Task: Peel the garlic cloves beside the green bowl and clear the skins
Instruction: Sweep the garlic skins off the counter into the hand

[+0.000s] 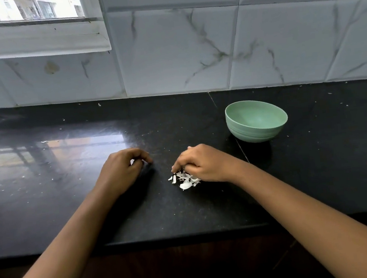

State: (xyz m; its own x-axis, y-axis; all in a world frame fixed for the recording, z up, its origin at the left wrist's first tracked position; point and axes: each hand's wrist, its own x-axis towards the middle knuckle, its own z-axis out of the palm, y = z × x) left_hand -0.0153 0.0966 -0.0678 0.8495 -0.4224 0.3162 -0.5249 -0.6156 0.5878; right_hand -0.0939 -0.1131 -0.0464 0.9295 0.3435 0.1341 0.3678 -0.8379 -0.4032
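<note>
- The right grip [199, 164] is lying knuckles up over the skins [185, 180], its fingers curling down and pinching the top of the heap.
- The skins are sitting in a small white heap on the black table [185, 210], left of the green bowl [256, 132] and apart from it, closer to the front edge.
- The left grip [122, 169] is resting on the table left of the heap, clear of it, with its fingers curling towards the thumb. I cannot tell whether it is holding anything.
- The bowl is standing upright.
</note>
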